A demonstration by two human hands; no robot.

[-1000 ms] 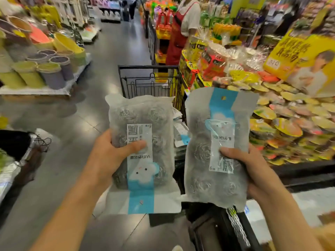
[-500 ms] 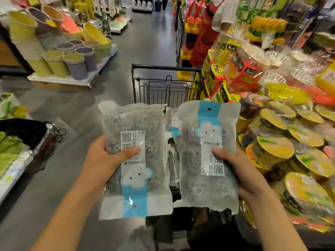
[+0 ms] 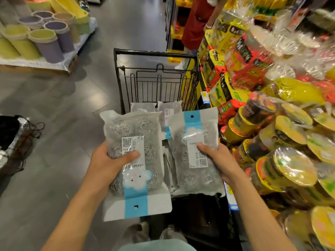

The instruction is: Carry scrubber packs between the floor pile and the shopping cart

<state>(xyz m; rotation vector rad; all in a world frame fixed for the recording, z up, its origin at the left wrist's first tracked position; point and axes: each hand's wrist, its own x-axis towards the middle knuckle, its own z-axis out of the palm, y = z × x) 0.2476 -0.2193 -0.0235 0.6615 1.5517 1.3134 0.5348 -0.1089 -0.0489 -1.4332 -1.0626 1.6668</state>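
My left hand (image 3: 107, 165) grips a clear pack of steel wool scourers (image 3: 134, 134), turned upside down, its blue strip and hang hole pointing toward me. My right hand (image 3: 220, 163) grips a second scourer pack (image 3: 197, 178), held upright with the blue strip at the top. Each thumb presses on the white label of its pack. Both packs hang over the near end of a black wire shopping cart (image 3: 155, 53). More of the same packs (image 3: 168, 110) lie inside the cart beneath them.
A display of yellow noodle bowls (image 3: 288, 165) and red-and-yellow packets (image 3: 241, 58) crowds the right side, close to the cart. A person in a red apron (image 3: 195, 22) stands beyond the cart. Green and purple bins (image 3: 45, 42) sit on a pallet at left; grey floor lies between.
The view has tilted downward and moved closer to the cart. Both packs have dropped lower over the cart, and the right-hand pack has come nearer the left one.
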